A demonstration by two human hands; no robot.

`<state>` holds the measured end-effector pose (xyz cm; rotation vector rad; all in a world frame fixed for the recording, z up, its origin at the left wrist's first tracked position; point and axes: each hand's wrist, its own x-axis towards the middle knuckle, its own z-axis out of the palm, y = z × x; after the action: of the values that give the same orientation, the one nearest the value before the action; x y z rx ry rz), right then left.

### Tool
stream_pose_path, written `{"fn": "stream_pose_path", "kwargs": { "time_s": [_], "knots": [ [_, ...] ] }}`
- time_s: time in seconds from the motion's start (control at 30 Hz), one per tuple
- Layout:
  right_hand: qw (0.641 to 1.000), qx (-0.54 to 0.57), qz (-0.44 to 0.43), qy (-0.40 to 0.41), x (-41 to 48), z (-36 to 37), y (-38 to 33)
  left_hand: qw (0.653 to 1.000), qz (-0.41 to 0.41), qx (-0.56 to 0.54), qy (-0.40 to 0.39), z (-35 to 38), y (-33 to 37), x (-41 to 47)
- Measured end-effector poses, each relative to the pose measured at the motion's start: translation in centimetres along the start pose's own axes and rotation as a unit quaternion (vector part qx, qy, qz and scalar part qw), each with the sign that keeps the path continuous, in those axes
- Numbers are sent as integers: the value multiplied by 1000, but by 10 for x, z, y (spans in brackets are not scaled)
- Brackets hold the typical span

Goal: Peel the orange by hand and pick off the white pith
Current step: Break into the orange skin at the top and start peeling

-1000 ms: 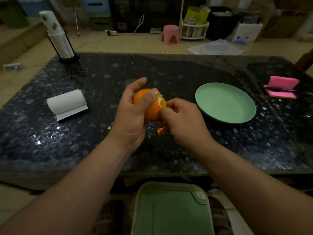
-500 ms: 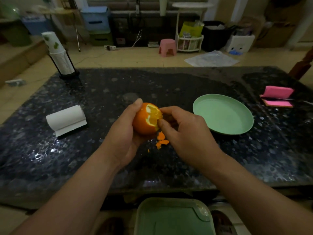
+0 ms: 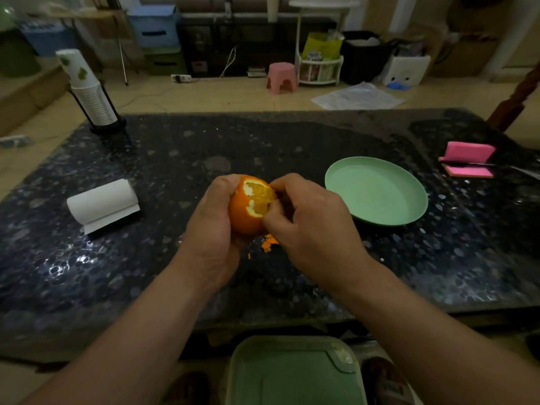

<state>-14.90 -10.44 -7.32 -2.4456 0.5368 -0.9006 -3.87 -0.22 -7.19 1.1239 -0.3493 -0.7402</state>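
Note:
An orange (image 3: 248, 209) with a patch of peel torn off its top is held above the dark speckled table (image 3: 175, 159). My left hand (image 3: 211, 229) wraps around its left side and bottom. My right hand (image 3: 306, 217) is at its right side, thumb and fingertips pinched at the torn edge of the peel. White pith rims the bare patch of flesh. Small bits of orange peel (image 3: 269, 242) lie on the table under my hands.
A pale green plate (image 3: 377, 194) sits to the right of my hands. A white paper roll (image 3: 102, 201) lies at left, a cup stack in a black holder (image 3: 90, 95) at back left, pink sponges (image 3: 469, 159) at far right. A green bin lid (image 3: 295, 372) is below the table edge.
The orange has been turned so the peeled patch faces up, and the bare patch has grown. More peel bits lie on the table. The view has tilted upward.

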Motion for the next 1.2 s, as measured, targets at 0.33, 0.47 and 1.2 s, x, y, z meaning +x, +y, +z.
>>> {"fn": "stream_pose_path", "kwargs": {
  "time_s": [0.33, 0.47, 1.2],
  "knots": [
    [993, 104, 43, 26, -1, 6, 1, 999, 25, -18, 18, 5, -5, -5],
    [985, 148, 90, 4, -2, 10, 3, 999, 6, -26, 20, 3, -5, -2],
    [960, -23, 76, -269, 10, -22, 13, 988, 58, 142, -31, -7, -12, 4]
  ]
}}
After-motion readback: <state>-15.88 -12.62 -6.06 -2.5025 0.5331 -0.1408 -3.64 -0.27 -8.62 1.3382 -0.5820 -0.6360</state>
